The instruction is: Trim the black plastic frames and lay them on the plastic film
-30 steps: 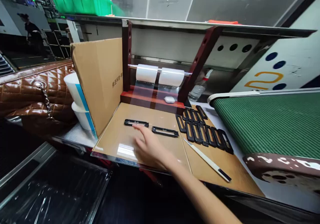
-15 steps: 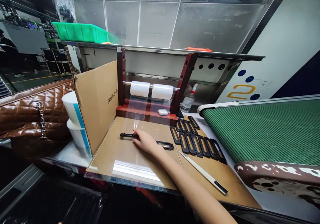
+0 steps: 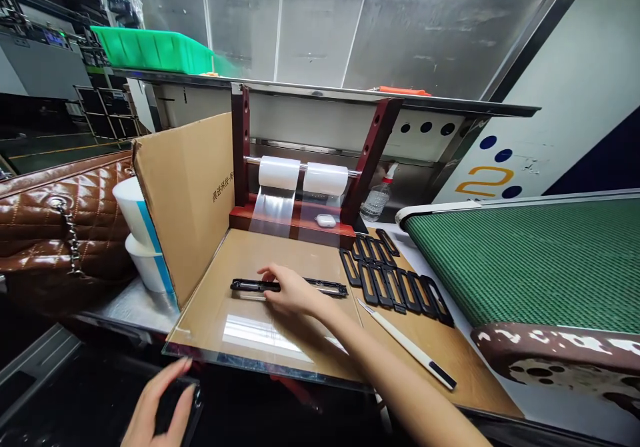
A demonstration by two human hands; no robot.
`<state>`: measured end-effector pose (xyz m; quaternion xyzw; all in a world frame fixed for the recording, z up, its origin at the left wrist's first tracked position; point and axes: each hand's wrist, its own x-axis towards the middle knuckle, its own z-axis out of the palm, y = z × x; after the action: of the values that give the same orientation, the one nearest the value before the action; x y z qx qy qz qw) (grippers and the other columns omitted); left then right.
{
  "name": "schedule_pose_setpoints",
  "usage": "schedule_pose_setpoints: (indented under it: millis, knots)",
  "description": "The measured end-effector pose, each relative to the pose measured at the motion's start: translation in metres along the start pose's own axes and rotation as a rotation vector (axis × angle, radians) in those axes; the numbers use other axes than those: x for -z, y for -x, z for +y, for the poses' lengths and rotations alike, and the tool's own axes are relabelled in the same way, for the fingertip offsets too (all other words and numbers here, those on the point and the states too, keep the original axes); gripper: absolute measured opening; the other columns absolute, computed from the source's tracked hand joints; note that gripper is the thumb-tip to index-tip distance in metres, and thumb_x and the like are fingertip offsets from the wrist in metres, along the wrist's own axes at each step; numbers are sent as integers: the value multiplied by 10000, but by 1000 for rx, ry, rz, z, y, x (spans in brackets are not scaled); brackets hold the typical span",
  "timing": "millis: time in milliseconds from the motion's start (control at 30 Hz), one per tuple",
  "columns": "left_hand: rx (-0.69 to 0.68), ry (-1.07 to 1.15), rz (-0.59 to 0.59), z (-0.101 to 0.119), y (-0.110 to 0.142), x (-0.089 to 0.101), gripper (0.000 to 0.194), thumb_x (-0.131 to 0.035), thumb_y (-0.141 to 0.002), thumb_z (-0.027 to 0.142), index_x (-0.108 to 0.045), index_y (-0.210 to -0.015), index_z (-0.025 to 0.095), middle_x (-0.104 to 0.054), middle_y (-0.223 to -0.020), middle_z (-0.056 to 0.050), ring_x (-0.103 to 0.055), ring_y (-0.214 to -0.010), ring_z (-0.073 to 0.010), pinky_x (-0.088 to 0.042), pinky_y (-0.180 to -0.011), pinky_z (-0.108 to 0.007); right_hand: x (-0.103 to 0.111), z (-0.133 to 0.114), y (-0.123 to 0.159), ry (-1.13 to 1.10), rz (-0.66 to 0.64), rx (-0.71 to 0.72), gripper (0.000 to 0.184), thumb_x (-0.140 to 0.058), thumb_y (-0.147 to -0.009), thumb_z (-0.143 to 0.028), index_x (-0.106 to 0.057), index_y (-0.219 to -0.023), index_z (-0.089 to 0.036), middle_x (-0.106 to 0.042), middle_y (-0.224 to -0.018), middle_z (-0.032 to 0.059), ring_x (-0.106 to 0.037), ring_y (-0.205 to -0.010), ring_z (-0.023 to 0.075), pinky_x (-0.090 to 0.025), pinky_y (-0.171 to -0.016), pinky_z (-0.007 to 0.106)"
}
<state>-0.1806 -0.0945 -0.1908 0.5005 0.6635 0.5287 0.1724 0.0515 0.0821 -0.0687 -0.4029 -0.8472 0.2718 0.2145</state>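
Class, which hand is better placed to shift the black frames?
Probably the right hand: it rests on the black rectangular frames; the left hand sits off the clear sheet's near edge.

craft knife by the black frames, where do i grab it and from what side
Grip the white handle of the craft knife near its black-banded end, coming down from the near side. It lies flat with that end toward you and the pointed tip aimed away, so the right hand stays clear of the tip.

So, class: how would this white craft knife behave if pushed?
The white craft knife looks slim and stiff, so it would probably slide, not bend. Its flat handle seems unlikely to roll, and its exposed pointed tip could snag.
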Motion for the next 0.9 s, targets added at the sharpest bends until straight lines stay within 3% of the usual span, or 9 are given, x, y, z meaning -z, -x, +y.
schedule_pose_setpoints:
  millis: [133,267,500,600,733,900]
  knots:
    - [-292,-108,-172,33,-58,-14,589,-576,-805,549,-499,-1302,244,-534,-1348,-92,-456,-1277,-281,-271,-1126,-463,-2,-25,30,-55,-52,23,428,-627,-776,-117,-526,-1188,-174,-653,-1052,51,-604,-981,183,-472,-890,327]
    - [-407,-167,-355,40,-88,-20,576,-609,-818,455,-452,-1351,305,-505,-1404,-51,-419,-1317,-272,-283,-1116,-487,-6,-40,54,-86,-89,24,423,-612,-789,-142,-526,-1200,-191,-645,-1092,47,-599,-1018,184,-474,-900,317]
    - [-335,-155,-590,37,-97,-7,532,-590,-834,481,-449,-1332,357,-644,-1223,-21,-573,-1146,-236,-393,-1030,-451,-19,-38,62,-76,-99,-16,460,-602,-763,-131,-545,-1217,-175,-633,-1146,86,-590,-1060,219,-465,-924,348]
    - [-293,-135,-612,42,-95,-5,538,-583,-839,479,-445,-1341,344,-659,-1178,-24,-574,-1129,-233,-376,-1033,-445,-21,-36,63,-74,-99,-24,456,-600,-768,-139,-548,-1221,-158,-627,-1164,102,-584,-1075,226,-461,-930,350]
    - [-264,-103,-634,50,-95,-5,614,-690,-753,451,-491,-1326,361,-659,-1166,-23,-557,-1129,-263,-374,-1017,-437,-22,-35,65,-80,-92,-20,424,-581,-786,-148,-554,-1209,-144,-626,-1174,106,-584,-1074,225,-463,-928,352]
    - [-158,17,-594,54,-97,-5,513,-693,-741,443,-599,-1235,344,-690,-1088,-45,-571,-1099,-300,-316,-1051,-484,-23,-35,66,-86,-67,-9,406,-561,-790,-129,-549,-1196,-149,-621,-1160,102,-578,-1069,218,-459,-924,347]
